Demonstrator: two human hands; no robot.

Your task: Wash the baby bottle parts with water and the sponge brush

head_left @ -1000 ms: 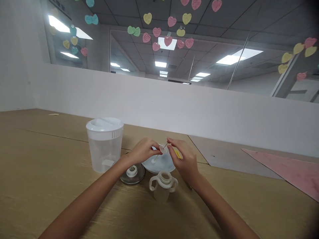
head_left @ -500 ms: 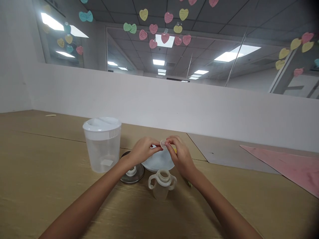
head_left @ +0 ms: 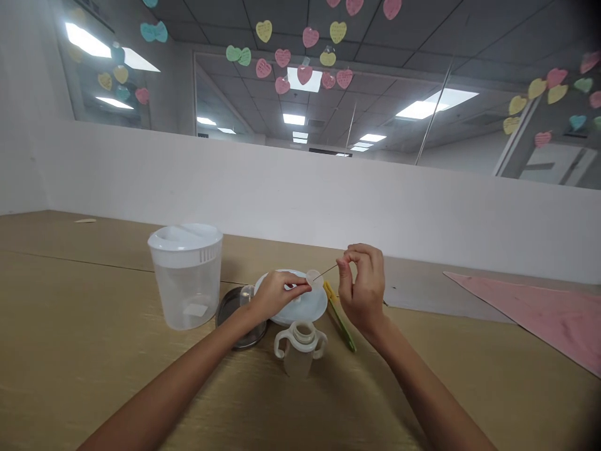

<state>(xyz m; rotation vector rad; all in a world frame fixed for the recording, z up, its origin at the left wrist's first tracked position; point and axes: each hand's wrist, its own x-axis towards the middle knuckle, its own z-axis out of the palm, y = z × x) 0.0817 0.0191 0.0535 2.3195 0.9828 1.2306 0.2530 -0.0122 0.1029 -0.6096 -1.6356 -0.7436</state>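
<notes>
My left hand (head_left: 280,293) pinches a small translucent round piece (head_left: 313,279) by its edge, over a pale bowl (head_left: 310,307). Between the fingertips of my right hand (head_left: 364,282) is one end of a thin dark rod (head_left: 325,272), whose other end reaches the round piece. Whether it passes through the piece, I cannot tell. Below my hands a frosted baby bottle (head_left: 300,351) with two handles stands upright, its neck uncovered. A dark metal dish (head_left: 230,307) with a clear cap (head_left: 246,294) lies partly behind my left wrist.
A clear plastic bucket (head_left: 188,288) with a white lid stands to the left. Beside the bowl lies a green-and-yellow long-handled tool (head_left: 342,324). A pink cloth (head_left: 530,307) lies at the right, and a white wall (head_left: 282,194) rises behind the table.
My right hand has moved right and up, away from the round piece, and the thin rod now shows between them. My left hand still holds the piece. The view has shifted slightly.
</notes>
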